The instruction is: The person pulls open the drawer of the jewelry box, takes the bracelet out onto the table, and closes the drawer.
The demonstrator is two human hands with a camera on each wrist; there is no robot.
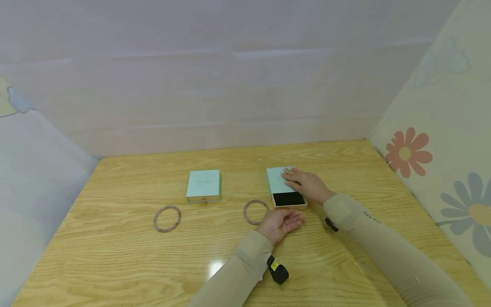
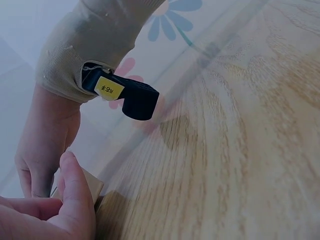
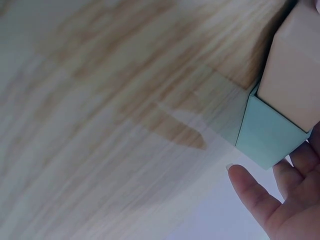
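A pale blue sleeve box (image 1: 275, 181) stands right of the middle with its drawer (image 1: 288, 206) partly out, showing a black inside. Across the sleeve's top lies my right hand (image 1: 308, 186), its fingers fairly straight. In the right wrist view, the thumb (image 3: 252, 190) sits apart from the blue sleeve (image 3: 267, 132). My left hand (image 1: 280, 224) is at the drawer's front, fingers extended; contact there is hard to tell. The left wrist view shows its fingers (image 2: 75, 200) before the drawer corner (image 2: 93, 185). Beside the left hand lies a pinkish bangle (image 1: 245, 212).
Another pale blue box (image 1: 203, 183), shut, stands left of the middle on the wooden table (image 1: 115, 264). A second bangle (image 1: 167, 230) lies in front of it. A pale wall (image 1: 230, 106) runs behind, and a flower-patterned panel (image 1: 452, 149) borders the right side.
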